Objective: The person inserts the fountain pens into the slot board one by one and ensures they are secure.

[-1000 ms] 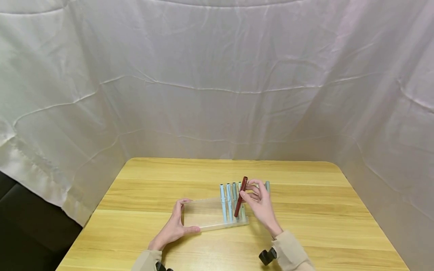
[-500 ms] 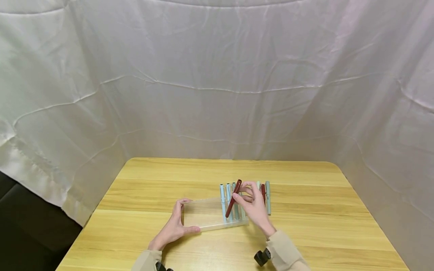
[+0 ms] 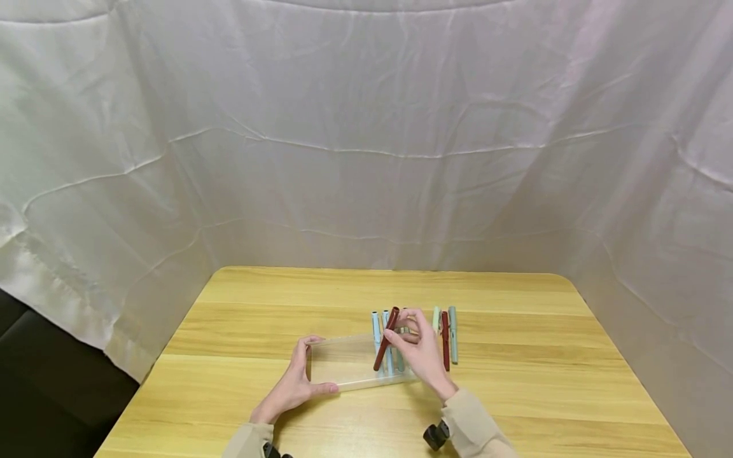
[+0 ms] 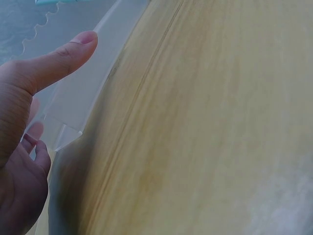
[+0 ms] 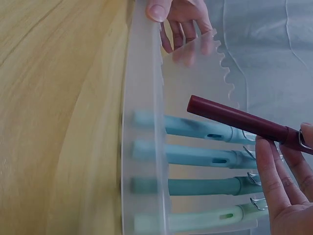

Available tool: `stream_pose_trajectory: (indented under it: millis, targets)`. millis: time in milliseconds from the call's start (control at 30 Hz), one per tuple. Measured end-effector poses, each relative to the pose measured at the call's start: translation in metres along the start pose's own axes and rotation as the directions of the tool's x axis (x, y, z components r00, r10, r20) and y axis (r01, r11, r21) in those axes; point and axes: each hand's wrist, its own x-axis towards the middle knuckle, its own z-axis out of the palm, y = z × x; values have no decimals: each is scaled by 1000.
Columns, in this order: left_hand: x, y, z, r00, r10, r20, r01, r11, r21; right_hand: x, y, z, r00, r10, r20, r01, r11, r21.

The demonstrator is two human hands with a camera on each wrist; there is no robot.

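Note:
My left hand [image 3: 294, 381] grips the left end of a translucent pen tray [image 3: 372, 382] with scalloped edges. In the left wrist view its thumb [image 4: 63, 58] lies over the tray's wall. Between thumb and fingers of my right hand [image 3: 422, 351] is a dark red capped pen [image 3: 385, 342], tilted above the tray. Under it, in the right wrist view, two light blue pens [image 5: 195, 155], a teal pen [image 5: 205, 187] and a pale green pen [image 5: 208, 220] lie side by side in the tray. The red pen is apart from them in that view.
Right of the tray, a pale green pen [image 3: 436, 318], another dark red pen [image 3: 445, 340] and a grey-green pen [image 3: 453, 334] lie on the wooden table [image 3: 544, 381]. Pale curtains [image 3: 366, 191] surround the table's back and sides.
My right hand has moved left with the dark red pen, from over the tray's right end toward the light blue pens. More of the loose pens now shows. The left hand stays put.

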Motion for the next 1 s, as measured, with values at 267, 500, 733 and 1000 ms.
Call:
stream_pose_trajectory:
  millis: [267,500,733,1000]
  targets:
    - [0,0,-1,1000,-3,14,3,1000,-13,-2,-1,7,999,45,-20,-47,996,-81]
    - [-1,1,-2,1000,-5,12,5,1000,-7,-3,2,12,1000,28,12,-26,991,-131]
    - [0,0,-1,1000,-2,0,2,1000,-1,1,23,15,1000,-5,-2,4,980,-198]
    - [-3,20,-3,1000,-14,5,14,1000,-24,0,30,20,999,-48,11,49,953,-299]
